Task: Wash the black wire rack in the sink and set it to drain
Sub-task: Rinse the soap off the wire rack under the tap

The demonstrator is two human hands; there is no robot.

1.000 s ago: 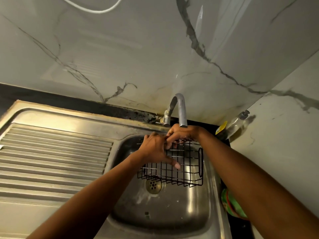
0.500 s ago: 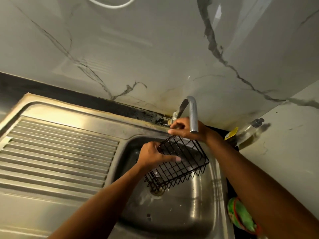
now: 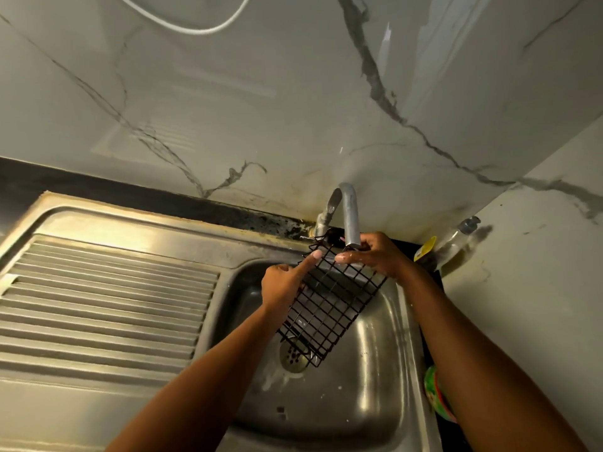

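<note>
The black wire rack (image 3: 329, 301) hangs tilted over the steel sink basin (image 3: 368, 370), its upper end just under the tap spout (image 3: 349, 216) and its lower end above the drain (image 3: 293, 357). My left hand (image 3: 282, 283) grips the rack's left edge, with the thumb laid along the wires. My right hand (image 3: 375, 256) holds the upper right corner beside the spout's mouth. I cannot tell whether water is running.
A ribbed steel draining board (image 3: 107, 305) lies left of the basin. A clear pump bottle with a yellow label (image 3: 447, 244) leans in the back right corner. A green scrubber (image 3: 439, 396) sits at the basin's right rim. Marble walls close in behind and to the right.
Both hands have turned the rack from lying level in the basin to a steep tilt, and raised its upper end to the spout. My view has shifted slightly.
</note>
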